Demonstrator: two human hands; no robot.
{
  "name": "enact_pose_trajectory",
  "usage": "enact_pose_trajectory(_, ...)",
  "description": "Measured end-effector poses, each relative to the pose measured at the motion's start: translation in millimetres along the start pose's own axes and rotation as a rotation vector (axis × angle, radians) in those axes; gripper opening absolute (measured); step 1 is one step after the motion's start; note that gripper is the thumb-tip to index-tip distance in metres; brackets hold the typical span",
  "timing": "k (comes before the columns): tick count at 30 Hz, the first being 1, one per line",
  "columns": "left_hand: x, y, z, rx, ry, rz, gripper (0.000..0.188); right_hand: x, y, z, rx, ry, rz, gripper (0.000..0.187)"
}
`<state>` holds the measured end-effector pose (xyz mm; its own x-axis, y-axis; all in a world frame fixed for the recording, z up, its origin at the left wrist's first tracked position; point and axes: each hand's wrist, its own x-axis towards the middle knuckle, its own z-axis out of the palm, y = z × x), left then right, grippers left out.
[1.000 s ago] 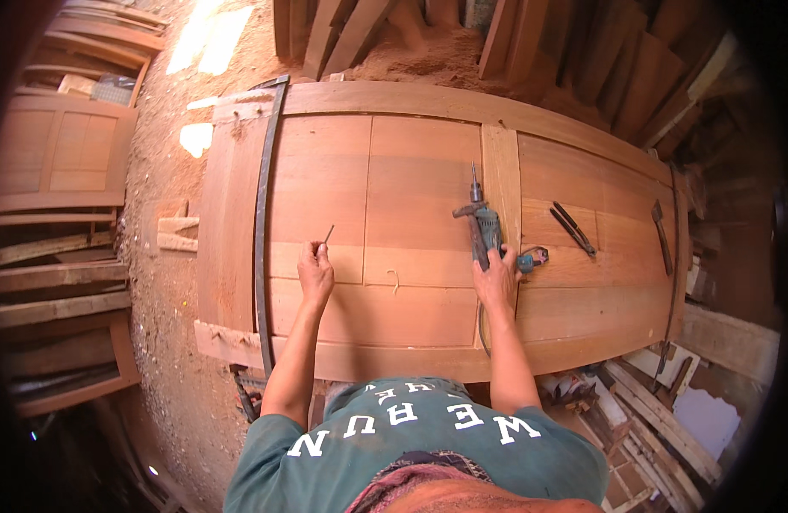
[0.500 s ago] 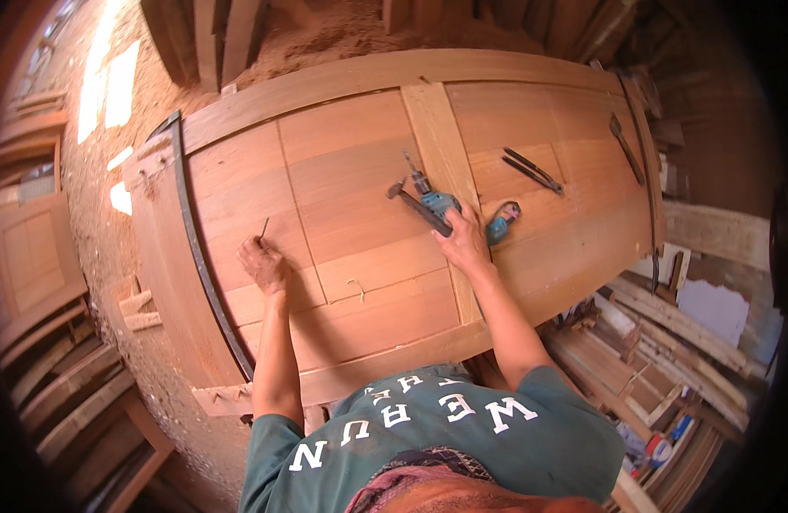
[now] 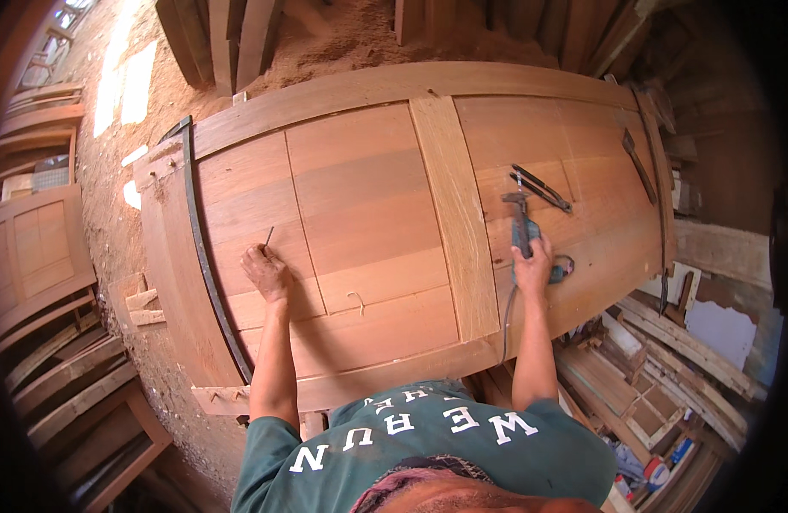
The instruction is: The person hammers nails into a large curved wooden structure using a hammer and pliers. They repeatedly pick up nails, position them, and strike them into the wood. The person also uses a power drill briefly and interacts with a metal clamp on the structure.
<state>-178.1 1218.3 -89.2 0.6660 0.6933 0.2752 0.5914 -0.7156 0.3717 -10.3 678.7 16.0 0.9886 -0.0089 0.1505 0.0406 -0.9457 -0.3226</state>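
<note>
Over the left part of a panelled wooden door [image 3: 368, 214], my left hand [image 3: 267, 274] pinches a thin, dark, nail-like pin [image 3: 270, 232], which points up and away. My right hand [image 3: 533, 263] is closed round the handle of a hammer [image 3: 520, 214], and a teal power drill [image 3: 533, 229] lies under the same hand. The drill's bit points away from me, and its cord runs to the near edge. Just beyond the drill lie dark pincers [image 3: 543, 190]. A chisel-like tool with a flat end [image 3: 638, 167] rests at the door's far right.
A dark metal bar clamp [image 3: 202, 239] crosses the door's left end, and another bar [image 3: 659, 188] crosses the right end. A curled shaving [image 3: 355, 301] sits near my left forearm. Stacked frames [image 3: 35, 248] stand at left; timber scraps [image 3: 667, 342] lie at right.
My right hand has moved right with the hammer and drill, from beside the middle rail onto the right panel. My left hand stays about where it was, still pinching the pin.
</note>
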Motion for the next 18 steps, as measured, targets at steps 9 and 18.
enact_pose_trajectory(9, 2.3, 2.4, -1.6, 0.035, 0.022, -0.004, 0.008, 80.3, -179.4, 46.7, 0.498, -0.312, 0.068, 0.036)
enact_pose_trajectory(18, 2.6, 5.9, -4.7, -0.041, 0.005, 0.001, 0.007, 122.8, -265.3, 149.9, 0.42, -0.268, -0.28, 0.056)
